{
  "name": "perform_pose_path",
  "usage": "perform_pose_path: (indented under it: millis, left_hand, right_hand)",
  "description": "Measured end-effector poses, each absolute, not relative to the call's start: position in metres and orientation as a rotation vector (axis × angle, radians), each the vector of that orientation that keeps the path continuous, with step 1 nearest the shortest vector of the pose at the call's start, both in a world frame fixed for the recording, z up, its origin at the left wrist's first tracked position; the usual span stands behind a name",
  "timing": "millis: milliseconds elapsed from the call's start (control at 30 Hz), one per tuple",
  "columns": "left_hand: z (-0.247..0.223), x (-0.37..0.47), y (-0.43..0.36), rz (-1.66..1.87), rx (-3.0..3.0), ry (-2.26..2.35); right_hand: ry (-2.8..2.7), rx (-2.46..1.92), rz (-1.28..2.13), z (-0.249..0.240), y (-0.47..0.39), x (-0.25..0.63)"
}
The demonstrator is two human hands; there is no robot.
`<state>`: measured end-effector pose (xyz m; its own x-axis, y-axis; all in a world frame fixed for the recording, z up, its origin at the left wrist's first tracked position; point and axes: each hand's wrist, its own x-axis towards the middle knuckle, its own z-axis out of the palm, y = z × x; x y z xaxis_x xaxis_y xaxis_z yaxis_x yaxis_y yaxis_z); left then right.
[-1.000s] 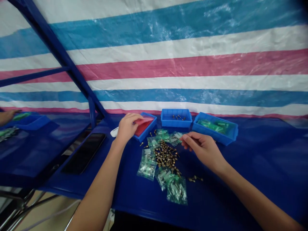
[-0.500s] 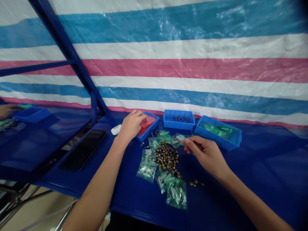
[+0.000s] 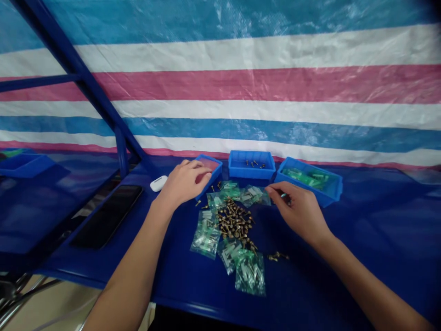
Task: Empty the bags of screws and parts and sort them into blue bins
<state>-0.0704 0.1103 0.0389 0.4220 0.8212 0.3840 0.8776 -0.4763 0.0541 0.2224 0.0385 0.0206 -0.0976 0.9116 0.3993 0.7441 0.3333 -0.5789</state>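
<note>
My left hand (image 3: 186, 182) is over the near left side of a blue bin (image 3: 216, 173) with red, flat contents (image 3: 209, 162). Its fingers are loosely bent and apart, with nothing plainly between them. My right hand (image 3: 301, 211) is closed, thumb against fingers, beside a clear green-tinted bag of pale pieces (image 3: 253, 196). A small pale-green bit shows inside its curled fingers, too little to name. Between the hands lies a heap of brass-coloured screws (image 3: 236, 220), ringed by several similar bags, among them a front bag (image 3: 250, 274).
At the back stand a blue bin with a few screws (image 3: 251, 172) and a blue bin of green bags (image 3: 322, 194). A black phone (image 3: 106, 216) and a white case (image 3: 158, 183) lie to the left. Loose screws (image 3: 278, 256) lie right of the heap. Another blue bin (image 3: 25, 166) is far left.
My left hand has drawn back slightly from the red contents, and its fingers have spread. My right hand stays by the bag, more curled. The view has shifted a little.
</note>
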Motion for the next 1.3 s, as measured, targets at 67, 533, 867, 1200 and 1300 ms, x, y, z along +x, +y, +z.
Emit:
perform_pose_path:
  millis: [67,533,867,1200,1300]
  left_hand:
    - [0.035,-0.067,0.111,-0.518,-2.502,-1.527]
    - [0.011,0.003,0.075,-0.625,-2.936,-1.094]
    - [0.007,0.002,0.077,-0.628,-2.903,-1.114]
    - [0.013,0.003,0.074,-0.692,-2.821,-1.042]
    - [0.013,-0.001,0.076,-0.663,-2.746,-1.014]
  right_hand:
    - [-1.942,-1.483,0.195,0.017,0.043,0.228]
    - [-2.174,-1.871,0.01,0.021,0.049,0.247]
    - [-2.436,-1.599,0.217,0.015,0.057,0.258]
    - [-1.994,-1.262,0.949,0.022,0.042,0.232]
    - [-1.837,-1.179,1.06,0.021,0.046,0.221]
